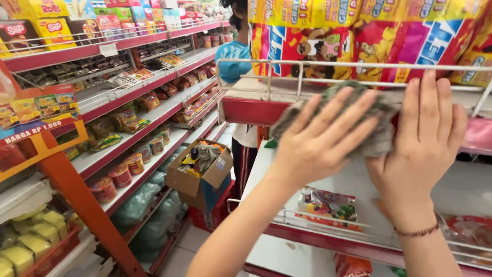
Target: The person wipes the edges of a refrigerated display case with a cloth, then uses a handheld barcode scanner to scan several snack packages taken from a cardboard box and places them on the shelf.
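Observation:
A grey, fuzzy cloth lies against the front edge of a red-and-white store shelf. My left hand presses flat on the cloth's left part, fingers spread. Beside it, my right hand rests with its fingers upright against the cloth's right side and the shelf's white wire rail; a thin bracelet circles its wrist. Yellow and red snack bags stand on the shelf behind the rail.
A lower shelf holds a colourful packet. Down the aisle stands a person in a blue top. An open cardboard box sits on the floor. Long shelves of packaged goods line the left side.

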